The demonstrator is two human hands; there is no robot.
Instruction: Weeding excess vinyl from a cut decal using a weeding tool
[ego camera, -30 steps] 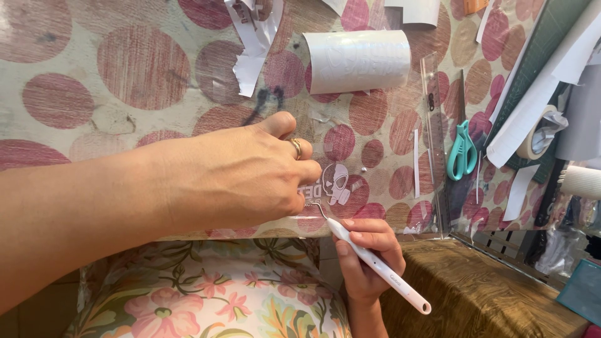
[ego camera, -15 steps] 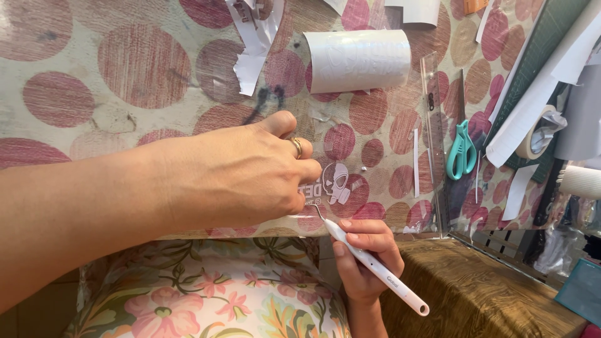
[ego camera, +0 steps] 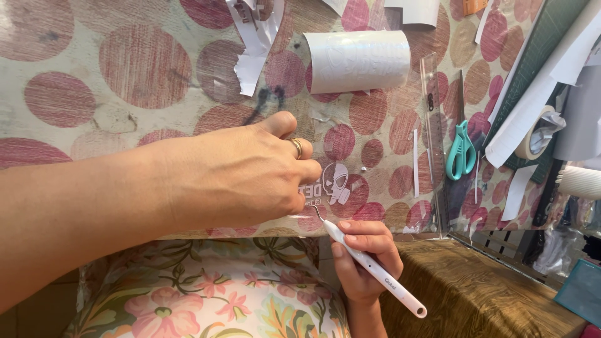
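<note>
My left hand (ego camera: pixel 241 172), a ring on one finger, lies knuckles-up on a clear sheet with a white cut-out design (ego camera: pixel 338 184) at the near edge of the table, fingers curled down onto the sheet. My right hand (ego camera: pixel 366 263) comes up from below the table edge and grips a white pen-shaped weeding tool (ego camera: pixel 375 269). The tool's thin metal hook touches the sheet just under my left fingertips. Part of the design is hidden by my left hand.
The table wears a cloth with red circles (ego camera: pixel 131 66). A curled white roll (ego camera: pixel 358 61) lies at the back, with paper scraps (ego camera: pixel 253 37) to its left. A clear ruler (ego camera: pixel 435 138), teal scissors (ego camera: pixel 462 150) and a tape roll (ego camera: pixel 537 133) lie to the right. A wooden surface (ego camera: pixel 482 294) sits below.
The tool's hook has crept slightly toward my left fingertips on the sheet. My left hand has hardly moved.
</note>
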